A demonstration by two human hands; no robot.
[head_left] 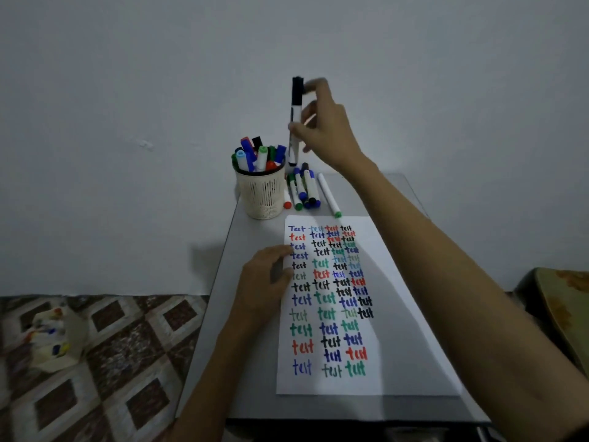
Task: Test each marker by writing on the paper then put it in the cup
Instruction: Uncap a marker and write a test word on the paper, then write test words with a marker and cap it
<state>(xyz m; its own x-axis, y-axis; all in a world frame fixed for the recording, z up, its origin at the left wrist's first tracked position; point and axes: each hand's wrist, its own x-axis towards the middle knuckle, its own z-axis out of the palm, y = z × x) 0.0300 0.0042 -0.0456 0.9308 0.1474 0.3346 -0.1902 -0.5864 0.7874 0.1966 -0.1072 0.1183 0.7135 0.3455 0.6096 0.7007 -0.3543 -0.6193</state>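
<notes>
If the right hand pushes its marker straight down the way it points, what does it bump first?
Probably the loose markers beside the cup. The right hand holds the black marker upright, just right of the cup's rim, though depth is unclear.

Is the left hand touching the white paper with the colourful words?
Touching. The head view shows the left hand resting its fingers on the left edge of the white sheet of paper.
</notes>
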